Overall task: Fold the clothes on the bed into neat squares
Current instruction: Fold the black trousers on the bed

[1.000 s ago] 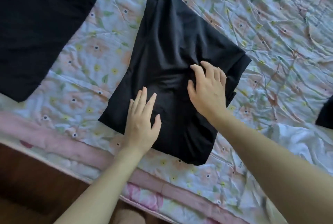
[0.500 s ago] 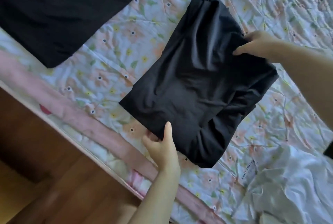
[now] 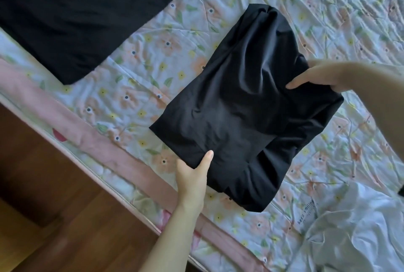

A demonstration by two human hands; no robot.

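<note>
A black garment (image 3: 238,105), folded into a rough rectangle, lies on the floral bedsheet (image 3: 140,88) near the bed's front edge. My left hand (image 3: 193,173) grips its near left corner, thumb on top and fingers hidden under the cloth. My right hand (image 3: 314,79) pinches the right edge, thumb on top, fingers tucked beneath. The lower right side of the garment is bunched and uneven. A second black garment (image 3: 72,13) lies flat at the upper left.
A crumpled white garment (image 3: 354,234) lies at the lower right. The pink border (image 3: 122,160) of the sheet marks the bed's edge, with wooden floor (image 3: 54,206) below it. A dark item (image 3: 401,191) peeks in at the right frame edge.
Both hands left the top of the black garment, where they pressed flat, and took hold of its edges: left at the near corner, right at the right side. The view shifted left.
</note>
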